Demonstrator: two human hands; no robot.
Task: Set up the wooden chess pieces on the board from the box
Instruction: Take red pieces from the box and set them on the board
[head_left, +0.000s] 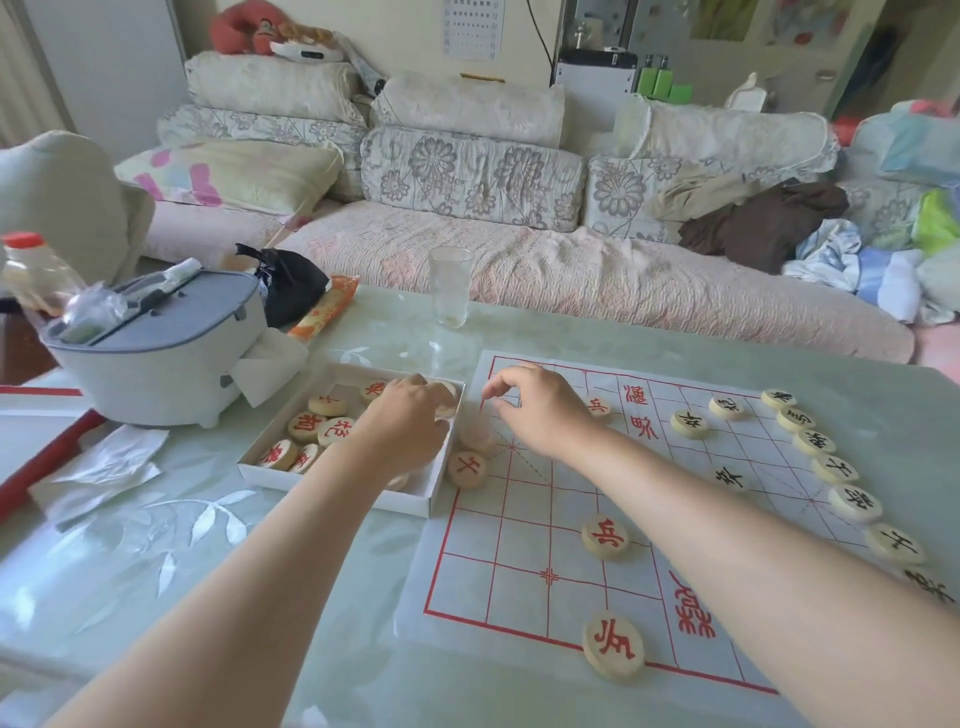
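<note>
A paper board (524, 561) with red grid lines lies on the table. Black-lettered wooden discs (854, 503) line its right edge, and red-lettered discs (605, 536) stand on its left half. The white box (332, 486) beside the board's left edge holds several red-lettered discs (306, 427). My left hand (410, 423) is inside the box, its fingers curled down round a disc (448, 401) at the far right corner. My right hand (530, 408) hovers over the board's far left corner with loosely curled fingers holding nothing. A blurred disc (475, 435) sits just under it, above another red disc (467, 468).
A grey and white appliance (156, 348) stands left of the box, with crumpled tissue (104, 467) in front of it. A drinking glass (451, 286) stands at the table's far edge, near a black bag (291, 286). A sofa with cushions runs behind the table.
</note>
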